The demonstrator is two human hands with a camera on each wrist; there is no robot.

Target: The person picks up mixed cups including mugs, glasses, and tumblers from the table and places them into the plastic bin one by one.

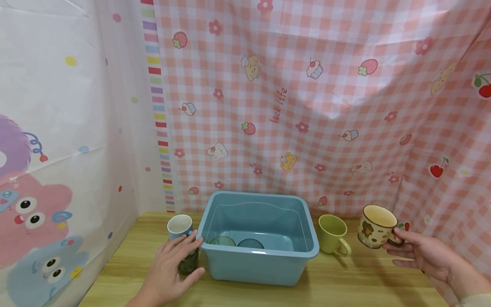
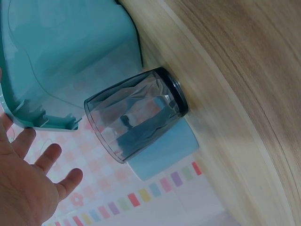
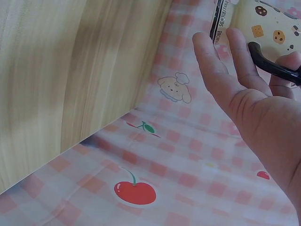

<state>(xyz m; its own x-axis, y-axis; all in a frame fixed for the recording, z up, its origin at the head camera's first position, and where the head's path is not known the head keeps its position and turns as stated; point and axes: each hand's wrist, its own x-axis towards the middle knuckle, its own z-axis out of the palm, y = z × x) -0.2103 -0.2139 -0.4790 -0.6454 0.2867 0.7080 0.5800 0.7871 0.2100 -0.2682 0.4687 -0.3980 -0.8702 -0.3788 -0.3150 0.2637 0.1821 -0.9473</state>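
Observation:
My right hand point(image 1: 435, 256) pinches the dark handle of a cream mug point(image 1: 374, 230) with a brown bear print, right of the green mug point(image 1: 332, 234). In the right wrist view the mug point(image 3: 270, 28) appears raised off the table. At the left corner of a blue plastic tub point(image 1: 257, 266), my left hand point(image 1: 168, 266) has its fingers spread and holds nothing; I cannot tell if they touch the rim. A dark clear glass point(image 2: 136, 115) stands by that hand, partly hidden by it in the head view. Behind is a blue mug point(image 1: 179, 226), white inside.
Two clear glass items, a greenish one point(image 1: 222, 241) and a darker one point(image 1: 250, 244), are inside the tub, mostly hidden by its front wall. The wooden table point(image 1: 337, 285) meets a pink checked cloth point(image 1: 268, 170) behind and a white printed cloth point(image 1: 103, 192) at left.

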